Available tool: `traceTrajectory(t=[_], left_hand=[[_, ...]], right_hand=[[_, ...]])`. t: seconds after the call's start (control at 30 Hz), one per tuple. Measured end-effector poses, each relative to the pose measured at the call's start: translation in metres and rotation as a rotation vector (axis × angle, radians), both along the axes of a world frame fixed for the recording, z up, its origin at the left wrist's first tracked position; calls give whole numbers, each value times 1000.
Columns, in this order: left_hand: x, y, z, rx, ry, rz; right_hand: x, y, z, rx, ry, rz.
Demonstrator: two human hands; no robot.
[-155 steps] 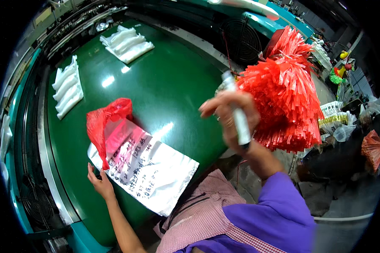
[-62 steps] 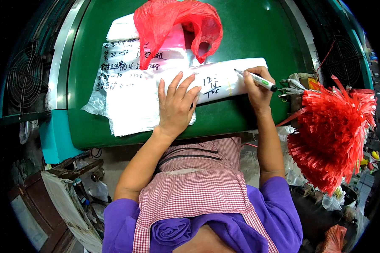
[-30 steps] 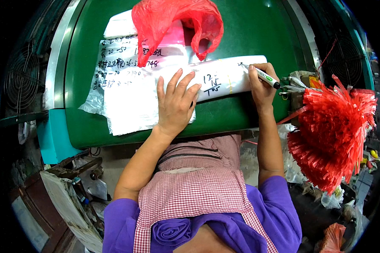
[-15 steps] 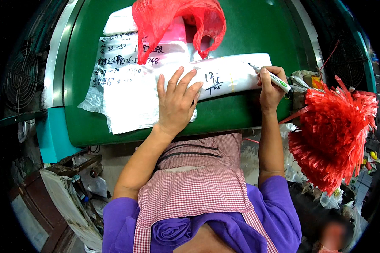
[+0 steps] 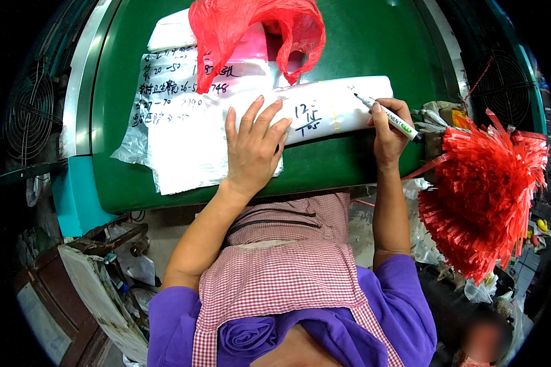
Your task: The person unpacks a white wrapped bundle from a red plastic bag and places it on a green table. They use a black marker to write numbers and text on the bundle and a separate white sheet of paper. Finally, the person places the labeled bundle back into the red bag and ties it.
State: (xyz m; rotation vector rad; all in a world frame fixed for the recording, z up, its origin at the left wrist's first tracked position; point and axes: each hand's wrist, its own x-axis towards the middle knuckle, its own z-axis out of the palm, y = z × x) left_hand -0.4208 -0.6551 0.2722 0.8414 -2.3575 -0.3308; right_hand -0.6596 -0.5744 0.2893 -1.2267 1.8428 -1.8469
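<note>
- Since half a second ago, the right hand (image 5: pixel 389 131) is sitting slightly further right along the flat white plastic packet (image 5: pixel 333 107), and the pen tip is now resting at the packet's upper right corner.
- Right hand is gripping a white marker pen with a green band (image 5: pixel 389 116), fingers closed around its barrel; the marker is lying diagonally, tip pointing up and left, cap end down and right.
- Left hand (image 5: pixel 254 150) is lying open, fingers spread and pointing up, pressing flat on the packet's left end and the clear plastic sheet covered in dark handwriting (image 5: pixel 177 116) beneath it.
- Packet's long axis is running left to right, tilted slightly upward toward the right, near the front edge of the green table top (image 5: pixel 373 43).
- Open green surface is showing beyond the packet, toward the upper right, and in a narrow strip between the packet and the near edge.
- Crumpled red plastic bag (image 5: pixel 257 27) is resting on the sheet just behind the packet, overhanging its upper side.
- Bushy bundle of red plastic strips (image 5: pixel 487 196) is hanging off the table's right side, close to the right forearm.
- Person's checked apron (image 5: pixel 275 275) is touching the table's near edge.
</note>
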Motion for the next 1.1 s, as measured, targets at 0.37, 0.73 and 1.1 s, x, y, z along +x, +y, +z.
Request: traceTrajectory(t=[0.37, 0.73, 1.1], left_hand=[[0, 0, -1, -5, 0, -6], [0, 0, -1, 4, -8, -10], [0, 0, 1, 6, -10, -7]], right_hand=[[3, 0, 5, 90, 100, 71], [-7, -3, -1, -2, 356, 82], [-5, 1, 3, 22, 11, -78]])
